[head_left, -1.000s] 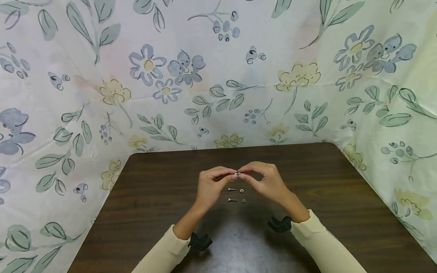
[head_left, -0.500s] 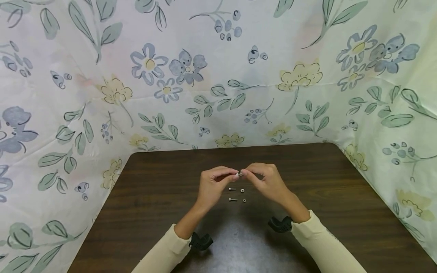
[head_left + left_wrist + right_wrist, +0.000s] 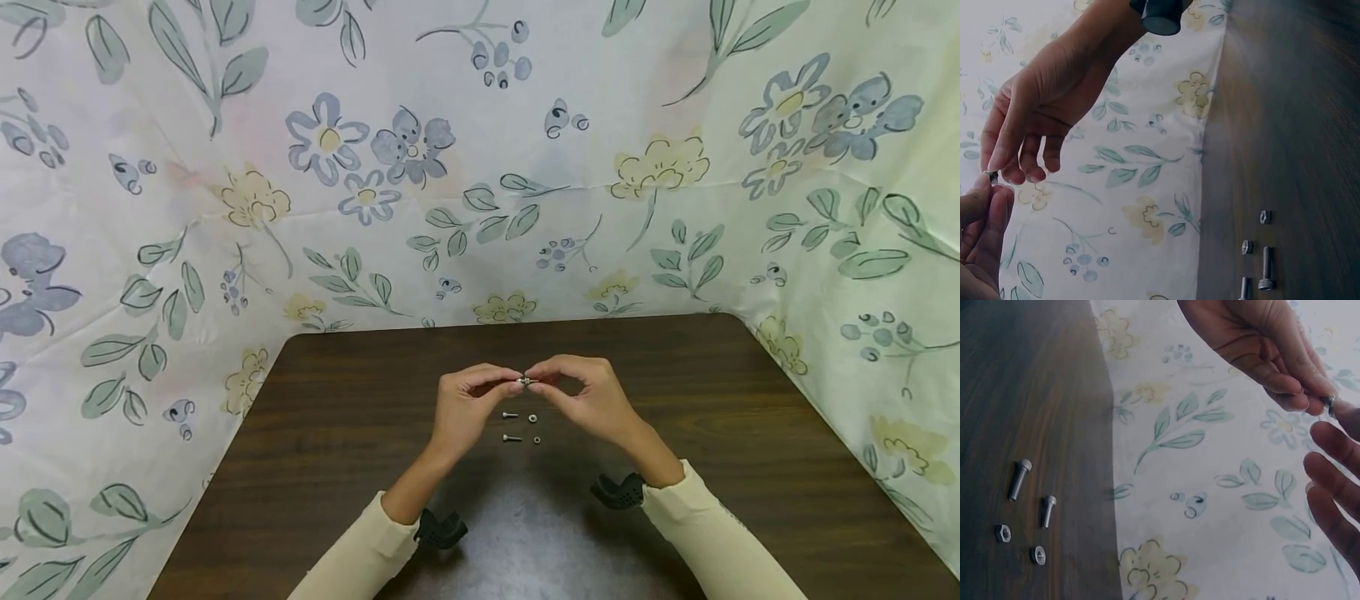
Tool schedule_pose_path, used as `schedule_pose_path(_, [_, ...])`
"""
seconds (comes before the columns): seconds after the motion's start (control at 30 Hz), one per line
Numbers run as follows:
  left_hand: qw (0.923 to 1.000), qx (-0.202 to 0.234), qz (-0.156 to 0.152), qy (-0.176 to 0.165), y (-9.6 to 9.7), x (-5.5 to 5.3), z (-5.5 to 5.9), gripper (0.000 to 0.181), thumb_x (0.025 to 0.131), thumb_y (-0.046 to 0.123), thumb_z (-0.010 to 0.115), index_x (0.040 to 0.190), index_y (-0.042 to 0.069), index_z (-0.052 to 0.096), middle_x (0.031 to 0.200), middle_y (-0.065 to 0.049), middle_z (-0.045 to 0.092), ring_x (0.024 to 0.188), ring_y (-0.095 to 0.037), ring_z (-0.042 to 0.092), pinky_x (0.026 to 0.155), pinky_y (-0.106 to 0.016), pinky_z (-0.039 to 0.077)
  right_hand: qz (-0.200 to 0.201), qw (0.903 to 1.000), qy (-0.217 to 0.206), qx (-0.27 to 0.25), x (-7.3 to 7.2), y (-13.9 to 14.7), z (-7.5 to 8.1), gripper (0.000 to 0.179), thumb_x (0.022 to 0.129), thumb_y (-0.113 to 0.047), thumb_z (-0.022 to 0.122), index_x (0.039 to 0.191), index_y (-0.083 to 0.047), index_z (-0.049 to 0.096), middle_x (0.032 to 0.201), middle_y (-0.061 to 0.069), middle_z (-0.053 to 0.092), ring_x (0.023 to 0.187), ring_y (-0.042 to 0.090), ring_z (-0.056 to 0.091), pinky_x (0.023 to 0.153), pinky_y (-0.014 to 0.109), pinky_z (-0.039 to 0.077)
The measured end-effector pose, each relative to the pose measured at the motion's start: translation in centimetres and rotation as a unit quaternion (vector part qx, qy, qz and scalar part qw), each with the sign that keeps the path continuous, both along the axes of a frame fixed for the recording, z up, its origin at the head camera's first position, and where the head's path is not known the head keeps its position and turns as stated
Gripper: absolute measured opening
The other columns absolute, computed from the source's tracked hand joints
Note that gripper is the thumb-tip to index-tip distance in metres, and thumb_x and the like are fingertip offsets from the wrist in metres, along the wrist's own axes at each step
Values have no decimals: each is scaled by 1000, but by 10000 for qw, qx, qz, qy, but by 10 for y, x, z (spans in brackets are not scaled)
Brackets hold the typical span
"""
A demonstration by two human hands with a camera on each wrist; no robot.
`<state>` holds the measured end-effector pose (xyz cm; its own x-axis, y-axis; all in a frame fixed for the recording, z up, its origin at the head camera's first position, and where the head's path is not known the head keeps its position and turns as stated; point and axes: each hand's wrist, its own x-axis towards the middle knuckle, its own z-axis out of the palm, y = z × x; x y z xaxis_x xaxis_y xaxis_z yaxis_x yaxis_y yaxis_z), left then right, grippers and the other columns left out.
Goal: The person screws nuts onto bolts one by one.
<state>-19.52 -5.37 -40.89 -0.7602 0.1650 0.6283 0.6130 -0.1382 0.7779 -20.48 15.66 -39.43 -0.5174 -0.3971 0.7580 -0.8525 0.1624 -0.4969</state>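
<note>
Above the dark table, my left hand (image 3: 465,408) pinches a small silver bolt (image 3: 519,381) between thumb and fingertips. Facing it, my right hand (image 3: 588,400) pinches a tiny metal nut (image 3: 527,381) at the bolt's end. Fingertips cover most of both pieces, so how far the nut sits on the bolt cannot be seen. In the right wrist view a bit of dark metal (image 3: 1330,403) shows between the two hands' fingertips. Below the hands lie a shorter bolt (image 3: 510,415) and a longer bolt (image 3: 512,438), with a wider nut (image 3: 532,418) and a hex nut (image 3: 537,440) beside them.
The brown wooden table (image 3: 360,392) is backed by a floral cloth (image 3: 480,250) that also rises along both sides. Black wrist mounts (image 3: 442,531) are worn near the cream sleeves (image 3: 360,550).
Half a second ago the right fingertips were drawn slightly back and closed up; now they spread around the nut against the left fingertips again. The left hand and loose pieces stay put.
</note>
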Motion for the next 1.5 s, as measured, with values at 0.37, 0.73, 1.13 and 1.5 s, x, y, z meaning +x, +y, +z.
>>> schedule_pose_path(0.37, [9999,85,-62,3,1,1,-2,10,87,-5,76,97,-4,78,91,-15,75,82,-26,75,73,-41,63,-125,9996,49,234,1,1,-1,23,85,4,79,102,-11,77,96,-1,76,80,10,70,72,21,58])
schedule_pose_path(0.73, [9999,104,-62,-15,1,2,-1,10,86,-6,76,96,-6,77,90,-18,74,81,-24,75,73,-40,63,-121,9995,46,285,0,1,-3,19,90,8,71,101,-6,76,91,3,76,79,17,72,76,23,59])
schedule_pose_path(1.13, [9998,65,-130,-103,1,1,-1,11,87,-5,75,98,-4,78,92,-16,75,81,-26,75,74,-41,63,4,9987,502,107,0,0,-1,33,78,12,80,106,-6,76,96,4,75,77,11,68,65,33,60])
schedule_pose_path(1.5, [9999,-118,7,29,2,0,-1,11,87,-2,77,97,-1,79,92,-12,76,82,-24,74,72,-40,63,-124,9991,309,271,0,0,-1,20,86,3,78,101,-10,77,94,0,75,81,11,70,73,25,59])
